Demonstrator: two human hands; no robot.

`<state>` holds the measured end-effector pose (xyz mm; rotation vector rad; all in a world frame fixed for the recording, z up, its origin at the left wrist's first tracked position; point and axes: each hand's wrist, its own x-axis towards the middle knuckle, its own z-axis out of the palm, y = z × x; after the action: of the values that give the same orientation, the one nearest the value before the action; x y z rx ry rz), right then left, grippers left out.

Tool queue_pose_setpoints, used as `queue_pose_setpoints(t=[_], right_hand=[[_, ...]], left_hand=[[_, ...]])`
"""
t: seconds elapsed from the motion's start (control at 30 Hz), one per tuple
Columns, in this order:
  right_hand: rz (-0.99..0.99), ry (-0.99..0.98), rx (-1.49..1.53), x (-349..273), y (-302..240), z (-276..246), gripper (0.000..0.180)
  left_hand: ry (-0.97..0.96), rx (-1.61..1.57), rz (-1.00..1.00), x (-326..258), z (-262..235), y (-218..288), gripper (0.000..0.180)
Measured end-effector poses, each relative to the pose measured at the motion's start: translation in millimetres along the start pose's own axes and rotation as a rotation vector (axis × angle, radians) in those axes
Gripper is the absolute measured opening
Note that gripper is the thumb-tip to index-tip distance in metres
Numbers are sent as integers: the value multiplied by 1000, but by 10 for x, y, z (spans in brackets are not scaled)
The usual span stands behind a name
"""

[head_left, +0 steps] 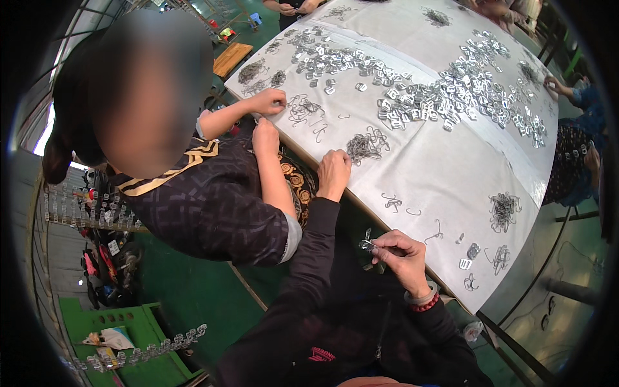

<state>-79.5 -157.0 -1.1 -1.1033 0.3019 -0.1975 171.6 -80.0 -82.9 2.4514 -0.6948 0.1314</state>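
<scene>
My left hand [333,175] rests at the table's near edge with its fingers curled together, beside a tangled pile of bent wire hooks [365,147]. Whether a hook is between those fingertips is hidden. Just off the table edge, in front of my body, my right hand [405,259] is closed in a pinch on a small shiny metal buckle [367,244], with what looks like wire hooks on it. A few loose wire hooks [392,202] lie on the white tabletop [425,168] between my two hands.
A wide heap of flat metal buckles [451,97] spreads over the table's middle. Another hook pile [503,211] and a few loose buckles [465,264] lie to the right. A co-worker [213,193] sits close on my left, hands over the table edge; others work around the far sides.
</scene>
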Motion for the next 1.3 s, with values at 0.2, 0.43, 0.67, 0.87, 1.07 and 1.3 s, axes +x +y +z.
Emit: queue_pose_setpoints(t=[0.2, 0.43, 0.67, 0.87, 1.07, 1.3], right_hand=[[-35, 48, -4, 13, -33, -93, 15], [-92, 64, -87, -77, -68, -17, 14], [-50, 212, -66, -114, -44, 60, 15], [-166, 227, 28, -111, -52, 136, 15], [-301, 10, -171, -23, -121, 58, 18], [-539, 347, -766, 1529, -665, -1392, 21]], left_hand=[[21, -491, -132, 160, -112, 107, 14], [-371, -1111, -289, -180, -590, 543, 14], [-300, -892, 78, -1153, -1249, 933, 12], [-30, -718, 200, -1477, -1158, 1107, 11], [-69, -987, 185, -1460, -979, 940, 10], [-72, -991, 208, -1484, -1017, 775, 11]])
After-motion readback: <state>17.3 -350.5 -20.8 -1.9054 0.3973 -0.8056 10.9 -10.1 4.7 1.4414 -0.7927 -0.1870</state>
